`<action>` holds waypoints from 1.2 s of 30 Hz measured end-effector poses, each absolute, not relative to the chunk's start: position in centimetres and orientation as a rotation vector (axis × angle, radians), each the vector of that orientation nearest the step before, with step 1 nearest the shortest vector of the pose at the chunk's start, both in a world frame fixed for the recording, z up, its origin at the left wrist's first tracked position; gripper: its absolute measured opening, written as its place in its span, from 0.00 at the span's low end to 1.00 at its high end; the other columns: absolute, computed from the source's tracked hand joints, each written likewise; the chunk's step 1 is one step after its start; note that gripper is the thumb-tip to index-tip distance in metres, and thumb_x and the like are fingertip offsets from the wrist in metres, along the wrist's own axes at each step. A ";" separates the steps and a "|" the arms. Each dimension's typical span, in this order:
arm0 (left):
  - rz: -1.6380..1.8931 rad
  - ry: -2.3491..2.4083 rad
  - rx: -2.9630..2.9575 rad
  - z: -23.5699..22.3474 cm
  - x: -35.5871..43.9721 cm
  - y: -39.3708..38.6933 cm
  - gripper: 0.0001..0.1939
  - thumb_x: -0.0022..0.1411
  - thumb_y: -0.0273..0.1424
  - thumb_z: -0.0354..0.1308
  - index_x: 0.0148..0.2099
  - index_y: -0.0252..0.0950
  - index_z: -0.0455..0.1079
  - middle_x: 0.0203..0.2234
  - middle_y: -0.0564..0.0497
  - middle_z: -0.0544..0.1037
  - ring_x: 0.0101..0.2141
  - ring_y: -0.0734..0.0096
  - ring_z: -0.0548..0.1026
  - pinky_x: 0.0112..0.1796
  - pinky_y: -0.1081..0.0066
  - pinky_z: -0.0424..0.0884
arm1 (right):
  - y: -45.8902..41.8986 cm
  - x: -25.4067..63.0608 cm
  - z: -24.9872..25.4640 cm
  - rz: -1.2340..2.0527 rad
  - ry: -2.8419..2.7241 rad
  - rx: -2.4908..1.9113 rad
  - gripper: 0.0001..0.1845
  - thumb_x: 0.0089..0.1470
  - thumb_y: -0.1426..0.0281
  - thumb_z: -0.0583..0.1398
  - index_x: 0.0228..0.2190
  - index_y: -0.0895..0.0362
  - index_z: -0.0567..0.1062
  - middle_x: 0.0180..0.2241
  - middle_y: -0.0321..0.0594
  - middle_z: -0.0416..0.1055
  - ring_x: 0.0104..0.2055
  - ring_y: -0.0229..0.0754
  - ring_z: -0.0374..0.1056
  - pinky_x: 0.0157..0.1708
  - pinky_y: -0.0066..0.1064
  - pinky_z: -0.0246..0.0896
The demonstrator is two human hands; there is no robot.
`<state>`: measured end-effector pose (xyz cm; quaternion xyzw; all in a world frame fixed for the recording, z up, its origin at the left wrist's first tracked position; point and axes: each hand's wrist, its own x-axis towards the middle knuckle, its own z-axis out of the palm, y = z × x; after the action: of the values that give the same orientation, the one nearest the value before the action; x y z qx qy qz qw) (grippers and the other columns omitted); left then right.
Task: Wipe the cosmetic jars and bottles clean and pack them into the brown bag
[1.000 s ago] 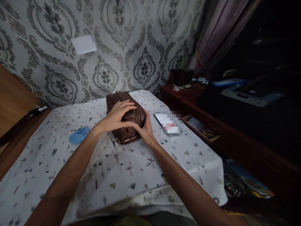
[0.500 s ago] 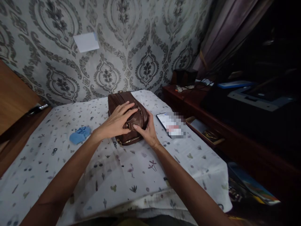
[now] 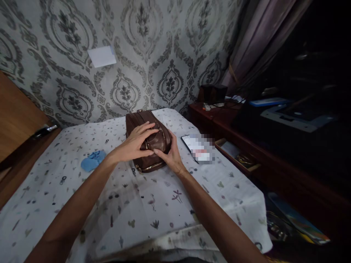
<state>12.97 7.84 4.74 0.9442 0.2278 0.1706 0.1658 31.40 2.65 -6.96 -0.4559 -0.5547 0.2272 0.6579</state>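
Note:
A brown leather bag [image 3: 136, 119] with metal zips lies on the patterned white cloth in front of me. My left hand [image 3: 136, 143] rests across its top, fingers stretched out and thumb spread along the front near a small buckle. Around the right side of the bag curls my right hand [image 3: 173, 155], its thumb on the front and its other fingers partly hidden behind the side. The two thumbs come close together at the front. A gold-coloured zip [image 3: 153, 167] runs along the bag's lower edge.
A phone [image 3: 189, 143] with a partly blurred screen lies right of the bag. To the left sits a crumpled blue cloth item [image 3: 93, 160]. A dark red desk [image 3: 233, 126] with an open drawer [image 3: 233, 151] borders the right side; a wooden panel [image 3: 19, 113] stands at left.
My left thumb now stretches out toward the right thumb, and my right thumb has shifted slightly left. The bag stays in place; the view has tilted slightly up.

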 end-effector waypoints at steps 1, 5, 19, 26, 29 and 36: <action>0.529 0.671 2.630 5.1 13.0 7.8 0.30 0.66 0.42 0.58 0.67 0.47 0.58 0.70 0.46 0.54 0.69 0.50 0.51 0.62 0.54 0.63 | 2.7 31.4 -7.0 0.521 -1.250 -1.036 0.53 0.46 0.49 0.69 0.65 0.52 0.53 0.66 0.50 0.55 0.69 0.54 0.51 0.70 0.54 0.43; 0.918 0.788 2.396 6.1 13.8 7.7 0.19 0.69 0.45 0.52 0.51 0.38 0.74 0.54 0.43 0.75 0.54 0.56 0.73 0.49 0.64 0.72 | 2.8 31.3 -7.2 0.549 -1.218 -1.050 0.57 0.44 0.50 0.70 0.67 0.52 0.51 0.69 0.51 0.50 0.71 0.55 0.48 0.71 0.54 0.41; 1.319 0.779 1.973 5.2 17.7 7.0 0.19 0.68 0.46 0.53 0.34 0.37 0.70 0.30 0.51 0.78 0.35 0.67 0.76 0.41 0.71 0.70 | 3.0 31.1 -7.7 0.558 -1.188 -1.033 0.58 0.44 0.50 0.70 0.67 0.51 0.50 0.68 0.50 0.51 0.71 0.54 0.49 0.70 0.54 0.42; 1.025 0.577 2.049 5.1 16.3 7.3 0.21 0.66 0.50 0.55 0.37 0.36 0.72 0.32 0.49 0.79 0.36 0.65 0.76 0.40 0.70 0.72 | 3.0 31.2 -7.5 0.593 -1.202 -1.034 0.61 0.43 0.50 0.71 0.68 0.53 0.48 0.69 0.51 0.49 0.72 0.54 0.47 0.71 0.53 0.39; 0.978 0.538 2.032 5.0 15.8 7.7 0.20 0.67 0.49 0.55 0.38 0.37 0.72 0.33 0.48 0.80 0.38 0.64 0.77 0.42 0.68 0.72 | 3.0 31.2 -7.4 0.597 -1.215 -1.031 0.61 0.43 0.50 0.71 0.68 0.52 0.47 0.68 0.50 0.51 0.72 0.54 0.47 0.71 0.53 0.39; 1.039 0.584 2.101 5.4 16.6 7.1 0.14 0.63 0.40 0.61 0.44 0.40 0.64 0.38 0.49 0.80 0.43 0.64 0.78 0.46 0.66 0.72 | 2.8 31.2 -7.3 0.610 -1.204 -1.060 0.62 0.43 0.49 0.71 0.68 0.51 0.46 0.69 0.50 0.49 0.72 0.54 0.47 0.71 0.53 0.39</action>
<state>16.57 7.13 5.45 0.8131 0.2259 0.4021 0.3552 31.17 2.83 -7.33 -0.4673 -0.5308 0.2688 0.6539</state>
